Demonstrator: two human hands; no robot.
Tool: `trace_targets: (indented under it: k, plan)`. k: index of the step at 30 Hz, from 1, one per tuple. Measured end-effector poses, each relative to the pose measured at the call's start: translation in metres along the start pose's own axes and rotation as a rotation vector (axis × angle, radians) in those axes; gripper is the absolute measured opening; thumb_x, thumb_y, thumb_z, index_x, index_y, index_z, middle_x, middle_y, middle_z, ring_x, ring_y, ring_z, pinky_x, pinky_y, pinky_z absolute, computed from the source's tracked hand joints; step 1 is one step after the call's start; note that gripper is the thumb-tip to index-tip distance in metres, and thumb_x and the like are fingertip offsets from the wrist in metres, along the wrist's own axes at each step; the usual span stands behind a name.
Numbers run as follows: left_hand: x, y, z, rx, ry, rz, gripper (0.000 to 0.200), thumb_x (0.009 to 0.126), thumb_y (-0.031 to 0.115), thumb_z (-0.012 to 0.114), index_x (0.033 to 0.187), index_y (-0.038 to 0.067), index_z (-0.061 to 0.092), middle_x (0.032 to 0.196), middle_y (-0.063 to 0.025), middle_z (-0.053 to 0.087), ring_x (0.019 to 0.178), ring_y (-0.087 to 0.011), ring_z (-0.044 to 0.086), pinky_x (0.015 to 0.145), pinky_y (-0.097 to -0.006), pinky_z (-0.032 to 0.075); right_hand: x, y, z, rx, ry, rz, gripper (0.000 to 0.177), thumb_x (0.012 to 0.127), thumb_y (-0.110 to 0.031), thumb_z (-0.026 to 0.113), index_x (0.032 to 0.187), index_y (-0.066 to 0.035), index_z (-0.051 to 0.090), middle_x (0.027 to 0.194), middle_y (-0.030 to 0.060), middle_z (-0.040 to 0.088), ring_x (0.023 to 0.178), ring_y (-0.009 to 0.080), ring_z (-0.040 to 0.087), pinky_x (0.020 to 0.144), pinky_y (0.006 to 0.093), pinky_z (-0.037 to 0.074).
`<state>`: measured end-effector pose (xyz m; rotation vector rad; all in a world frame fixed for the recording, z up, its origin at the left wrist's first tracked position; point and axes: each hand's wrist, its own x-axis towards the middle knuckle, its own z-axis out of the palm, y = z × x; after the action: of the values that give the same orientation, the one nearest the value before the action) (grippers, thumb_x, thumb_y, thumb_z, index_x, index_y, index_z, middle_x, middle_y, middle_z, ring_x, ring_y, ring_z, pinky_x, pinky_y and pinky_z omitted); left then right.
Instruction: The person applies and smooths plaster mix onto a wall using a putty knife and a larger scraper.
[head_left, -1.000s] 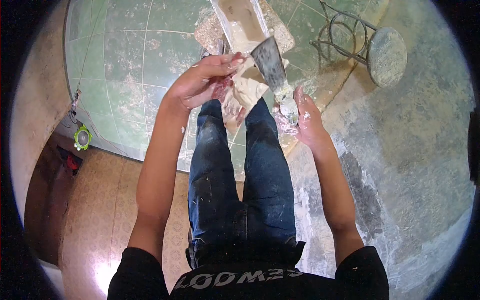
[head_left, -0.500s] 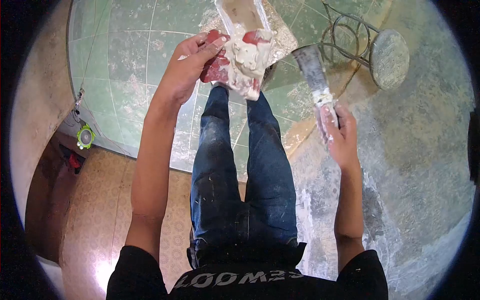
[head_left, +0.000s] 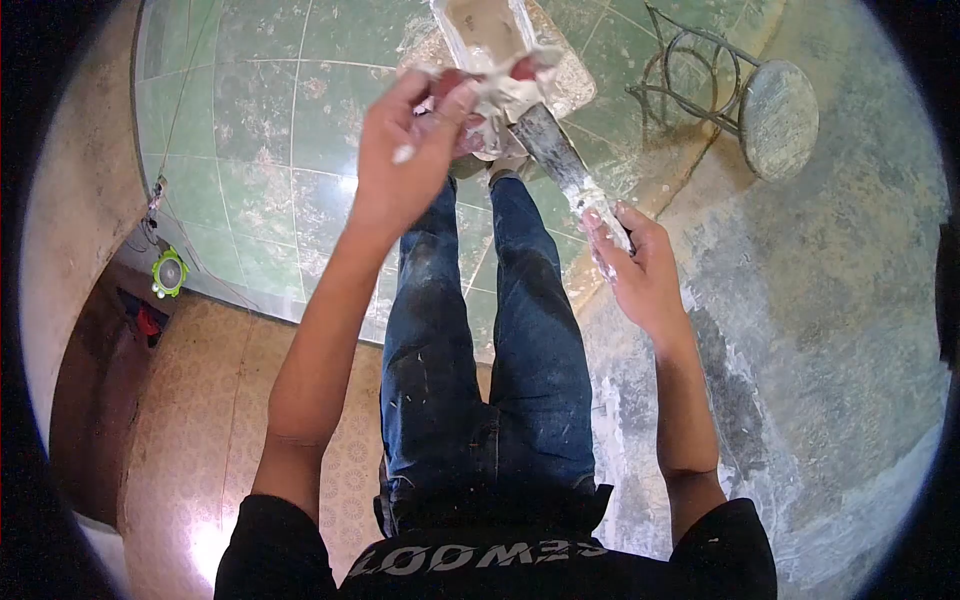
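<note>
My left hand (head_left: 415,135) is closed on a red plate (head_left: 455,85) smeared with thick off-white paste (head_left: 512,95). White smears mark its fingers. The handle of a putty knife (head_left: 552,150) is gripped in my right hand (head_left: 635,255), and dried paste coats its neck and handle. The dark, wide blade reaches up and left, its end touching the paste on the plate. Behind the plate stands a white-rimmed tub (head_left: 448,28), partly hidden, with beige residue inside.
The tub rests on a speckled board (head_left: 570,75) over green tiles (head_left: 250,120). At the right, a metal-framed stool (head_left: 780,120) lies on its side on the stained grey floor (head_left: 840,270). A green round-faced device (head_left: 170,272) is at the left.
The putty knife has swung left and now meets the paste on the plate. My left hand has moved slightly right and the plate has tilted, showing less of its face.
</note>
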<state>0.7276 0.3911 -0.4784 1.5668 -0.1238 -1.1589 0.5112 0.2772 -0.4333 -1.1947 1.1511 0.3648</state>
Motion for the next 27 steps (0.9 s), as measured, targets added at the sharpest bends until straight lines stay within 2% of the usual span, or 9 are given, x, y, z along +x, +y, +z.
trace_targets:
  k: [3,4,7,10,12,16,18,21,27]
  plan:
    - [-0.004,-0.011,0.008,0.256,-0.058,0.138,0.024,0.095,0.011,0.060,0.111,-0.006,0.059,0.106,-0.0111,0.063,0.091,-0.0140,0.064,0.078,-0.0261,0.055,0.007,0.009,0.006,0.020,0.006,-0.085,0.024,0.094,-0.019,0.061,0.096,0.005,0.061,0.068,-0.0011,0.054,0.060,0.0048,0.044,0.053,0.0245,0.036]
    - [-0.003,-0.011,0.012,0.219,-0.021,0.138,0.020,0.094,0.012,0.060,0.104,-0.004,0.064,0.090,-0.0037,0.066,0.082,-0.0079,0.059,0.071,-0.0234,0.048,0.006,0.010,0.005,0.021,0.005,-0.087,0.024,0.094,-0.019,0.061,0.096,0.005,0.061,0.068,-0.0011,0.054,0.060,0.0048,0.044,0.053,0.0245,0.036]
    - [0.002,-0.007,0.011,0.112,-0.055,0.024,0.024,0.095,0.013,0.060,0.110,-0.006,0.061,0.103,-0.0086,0.064,0.089,-0.0119,0.062,0.078,-0.0257,0.053,0.000,0.013,-0.005,0.201,-0.075,0.016,0.022,0.093,-0.019,0.063,0.094,0.003,0.061,0.070,-0.0006,0.055,0.060,0.0054,0.046,0.054,0.0241,0.037]
    - [0.008,-0.009,0.007,0.111,-0.018,0.076,0.027,0.095,0.016,0.061,0.110,-0.005,0.063,0.097,-0.0057,0.067,0.083,-0.0082,0.059,0.074,-0.0232,0.049,-0.010,0.024,-0.015,0.354,-0.035,-0.001,0.019,0.090,-0.015,0.066,0.090,0.003,0.062,0.072,0.0021,0.058,0.062,0.0083,0.050,0.058,0.0269,0.041]
    - [0.012,-0.007,0.006,0.079,-0.028,0.054,0.027,0.095,0.018,0.061,0.111,-0.004,0.063,0.099,-0.0063,0.066,0.084,-0.0093,0.060,0.073,-0.0238,0.049,-0.011,0.039,-0.023,0.076,0.009,-0.189,0.016,0.086,-0.011,0.070,0.087,0.003,0.062,0.074,0.0070,0.060,0.064,0.0130,0.054,0.061,0.0305,0.044]
    - [0.029,-0.016,0.001,0.052,-0.033,-0.019,0.030,0.096,0.022,0.060,0.116,0.000,0.061,0.103,-0.0063,0.066,0.088,-0.0122,0.062,0.079,-0.0270,0.048,-0.016,0.058,-0.031,0.000,0.114,-0.253,0.017,0.082,-0.010,0.073,0.088,0.003,0.064,0.078,0.0122,0.063,0.067,0.0197,0.059,0.064,0.0321,0.046]
    - [0.043,-0.029,-0.006,0.088,-0.027,-0.086,0.032,0.095,0.023,0.060,0.119,0.002,0.059,0.105,-0.0056,0.066,0.092,-0.0137,0.063,0.083,-0.0284,0.046,-0.018,0.053,-0.032,-0.158,0.184,-0.473,0.020,0.079,-0.011,0.075,0.092,0.002,0.066,0.082,0.0150,0.065,0.070,0.0262,0.063,0.066,0.0326,0.048]
    - [0.054,-0.036,-0.002,0.037,-0.062,-0.115,0.030,0.096,0.019,0.059,0.117,-0.003,0.059,0.108,-0.0077,0.065,0.093,-0.0122,0.062,0.081,-0.0261,0.050,-0.021,0.057,-0.033,-0.143,0.183,-0.482,0.022,0.078,-0.012,0.076,0.093,0.001,0.067,0.086,0.0161,0.066,0.075,0.0289,0.065,0.069,0.0333,0.050]
    - [0.068,-0.067,-0.005,-0.076,-0.140,-0.217,0.034,0.097,0.020,0.058,0.123,-0.001,0.052,0.112,-0.0081,0.063,0.096,-0.0157,0.062,0.085,-0.0289,0.050,-0.023,0.072,-0.031,-0.095,0.181,-0.418,0.021,0.080,-0.009,0.073,0.098,0.001,0.066,0.092,0.0154,0.067,0.078,0.0287,0.066,0.070,0.0332,0.051]
